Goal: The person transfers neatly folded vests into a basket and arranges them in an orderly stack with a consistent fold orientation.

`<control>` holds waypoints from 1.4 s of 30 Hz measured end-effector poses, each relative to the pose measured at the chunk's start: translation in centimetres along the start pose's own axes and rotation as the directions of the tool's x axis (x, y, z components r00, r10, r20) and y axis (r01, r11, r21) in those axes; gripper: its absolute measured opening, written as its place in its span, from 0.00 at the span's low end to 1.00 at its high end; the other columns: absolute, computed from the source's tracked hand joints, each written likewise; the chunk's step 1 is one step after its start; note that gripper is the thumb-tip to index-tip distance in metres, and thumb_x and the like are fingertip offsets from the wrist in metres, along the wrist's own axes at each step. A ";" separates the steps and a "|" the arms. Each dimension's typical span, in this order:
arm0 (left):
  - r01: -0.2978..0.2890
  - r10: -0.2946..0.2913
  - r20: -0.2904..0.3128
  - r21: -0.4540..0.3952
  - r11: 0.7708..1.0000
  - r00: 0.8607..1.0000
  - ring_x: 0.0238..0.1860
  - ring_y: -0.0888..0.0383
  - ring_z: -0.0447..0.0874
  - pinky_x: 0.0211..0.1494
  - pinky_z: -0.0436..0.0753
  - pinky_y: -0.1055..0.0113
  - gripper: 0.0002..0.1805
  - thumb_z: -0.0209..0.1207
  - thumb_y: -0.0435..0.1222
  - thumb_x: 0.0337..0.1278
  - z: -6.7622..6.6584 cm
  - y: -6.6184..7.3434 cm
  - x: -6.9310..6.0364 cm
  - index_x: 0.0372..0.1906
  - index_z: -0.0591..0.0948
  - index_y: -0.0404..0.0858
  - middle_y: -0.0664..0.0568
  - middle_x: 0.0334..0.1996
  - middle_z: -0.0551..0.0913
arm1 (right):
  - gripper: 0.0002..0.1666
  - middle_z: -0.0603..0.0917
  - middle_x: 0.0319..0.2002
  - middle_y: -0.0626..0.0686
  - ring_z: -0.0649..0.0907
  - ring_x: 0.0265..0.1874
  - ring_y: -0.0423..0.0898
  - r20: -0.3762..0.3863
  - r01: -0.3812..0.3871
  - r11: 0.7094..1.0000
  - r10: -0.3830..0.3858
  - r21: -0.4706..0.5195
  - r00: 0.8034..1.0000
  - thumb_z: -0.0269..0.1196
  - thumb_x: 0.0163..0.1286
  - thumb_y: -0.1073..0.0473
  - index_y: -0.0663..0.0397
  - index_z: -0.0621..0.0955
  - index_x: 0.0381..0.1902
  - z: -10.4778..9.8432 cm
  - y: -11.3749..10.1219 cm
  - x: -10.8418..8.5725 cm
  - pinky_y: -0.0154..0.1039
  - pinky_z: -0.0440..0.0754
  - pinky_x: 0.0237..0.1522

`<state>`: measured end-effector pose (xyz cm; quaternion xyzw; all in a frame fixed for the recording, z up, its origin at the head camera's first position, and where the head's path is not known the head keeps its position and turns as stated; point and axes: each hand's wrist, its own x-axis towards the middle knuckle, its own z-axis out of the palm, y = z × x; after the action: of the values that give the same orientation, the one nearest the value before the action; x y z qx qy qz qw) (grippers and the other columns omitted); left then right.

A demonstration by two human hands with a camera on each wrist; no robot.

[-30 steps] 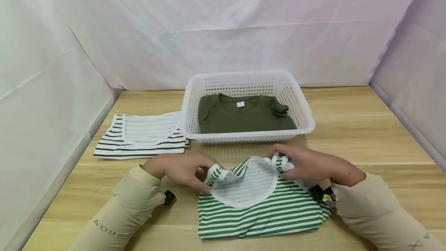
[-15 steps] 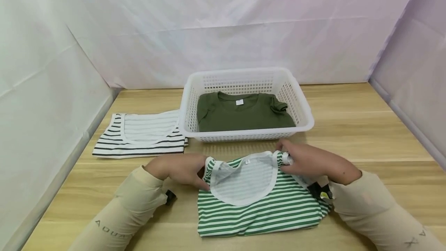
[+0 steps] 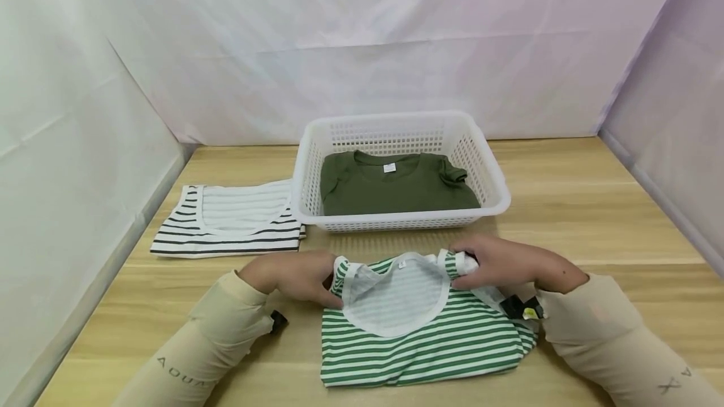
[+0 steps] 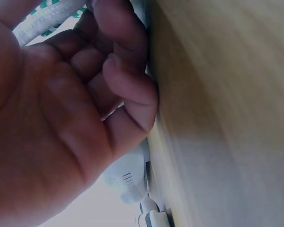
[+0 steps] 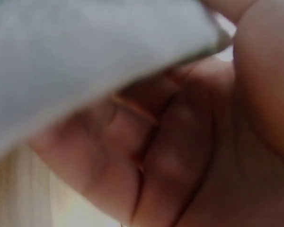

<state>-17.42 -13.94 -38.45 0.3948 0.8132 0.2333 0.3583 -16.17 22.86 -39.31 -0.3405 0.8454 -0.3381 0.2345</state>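
Observation:
A green-and-white striped shirt (image 3: 421, 347) lies folded at the front of the table, its wide white neckline facing up. My left hand (image 3: 302, 276) grips the shirt's left shoulder; in the left wrist view, that hand (image 4: 71, 109) has curled fingers close to the tabletop, with a bit of green-striped cloth near the thumb. At the opposite shoulder, my right hand (image 3: 503, 262) pinches the rolled sleeve edge between thumb and fingers. Pale cloth (image 5: 94, 61) covers part of the right hand (image 5: 180, 137) in the right wrist view, and its fingertips are hidden.
Behind the shirt stands a white plastic basket (image 3: 492, 206) holding a folded dark green shirt (image 3: 396, 190). A black-and-white striped shirt (image 3: 226, 222) lies folded against the basket's left side. White curtains (image 3: 362, 80) enclose the wooden table (image 3: 577, 206) at the back and sides.
The left hand has moved its grip around the shirt's left shoulder, which now sits flatter. The right hand went slightly up, then came back down with the right shoulder. The basket stays put.

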 end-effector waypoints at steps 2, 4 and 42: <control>0.000 0.000 0.000 0.003 1.000 1.000 0.36 0.71 0.74 0.44 0.77 0.75 0.17 0.67 0.38 0.61 0.1 -0.1 0.1 0.55 0.82 0.49 0.66 0.39 0.83 | 0.12 0.78 0.31 0.42 0.77 0.29 0.34 0.043 0.004 0.999 -0.006 0.033 0.999 0.70 0.64 0.51 0.45 0.80 0.40 0.2 -0.1 -0.1 0.32 0.78 0.32; -0.001 0.001 -0.005 0.004 1.000 1.000 0.36 0.71 0.74 0.44 0.77 0.75 0.18 0.66 0.38 0.61 0.1 -0.1 0.1 0.56 0.82 0.49 0.66 0.40 0.83 | 0.14 0.79 0.34 0.43 0.78 0.31 0.35 0.070 -0.006 0.999 0.003 0.035 0.998 0.70 0.64 0.51 0.45 0.79 0.44 0.2 -0.1 -0.2 0.32 0.79 0.34; -0.048 0.046 -0.047 -0.038 0.998 0.998 0.42 0.70 0.78 0.50 0.79 0.73 0.21 0.66 0.34 0.60 -0.4 -0.2 0.0 0.59 0.79 0.42 0.60 0.46 0.85 | 0.35 0.79 0.52 0.49 0.76 0.48 0.37 0.085 -0.095 0.993 0.090 0.063 0.992 0.70 0.65 0.45 0.56 0.72 0.62 1.1 -0.3 0.1 0.28 0.75 0.52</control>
<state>-17.86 -14.05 -38.30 0.4013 0.8069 0.2668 0.3416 -15.43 22.20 -39.81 -0.3065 0.8382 -0.3406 0.2958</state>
